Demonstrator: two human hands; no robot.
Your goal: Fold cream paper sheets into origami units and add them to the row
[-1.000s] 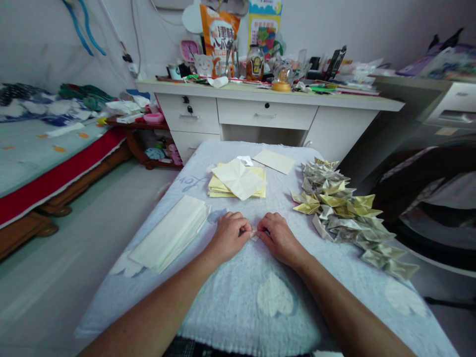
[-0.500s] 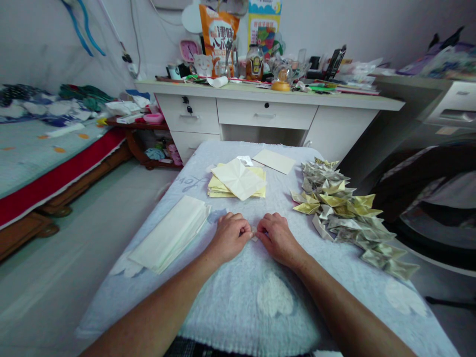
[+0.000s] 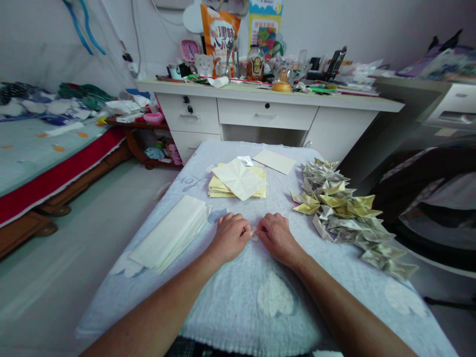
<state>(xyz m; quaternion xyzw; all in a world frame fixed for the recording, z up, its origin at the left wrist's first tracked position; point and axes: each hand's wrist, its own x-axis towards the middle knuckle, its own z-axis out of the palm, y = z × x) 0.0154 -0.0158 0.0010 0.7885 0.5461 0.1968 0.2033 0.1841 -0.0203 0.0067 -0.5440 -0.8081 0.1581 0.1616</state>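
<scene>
Between my two hands, near the middle of the cloth-covered table, is a small piece of folded paper (image 3: 255,237), mostly hidden by fingers. My left hand (image 3: 233,232) is closed, pinching its left side. From the right, my right hand (image 3: 275,231) is closed on the same paper. Beyond them lies a stack of yellow paper (image 3: 215,188) with a creased white square sheet (image 3: 240,179) on top. Left of my left hand is a long folded stack of white paper (image 3: 171,233). To the right spreads a pile of folded paper pieces (image 3: 345,208), grey and gold.
A pale rectangular card (image 3: 274,161) lies at the table's far side. Behind stands a white desk (image 3: 267,114) crowded with a jar, a bag and small items. A bed (image 3: 55,158) is at the left, a washing machine (image 3: 453,109) at the right.
</scene>
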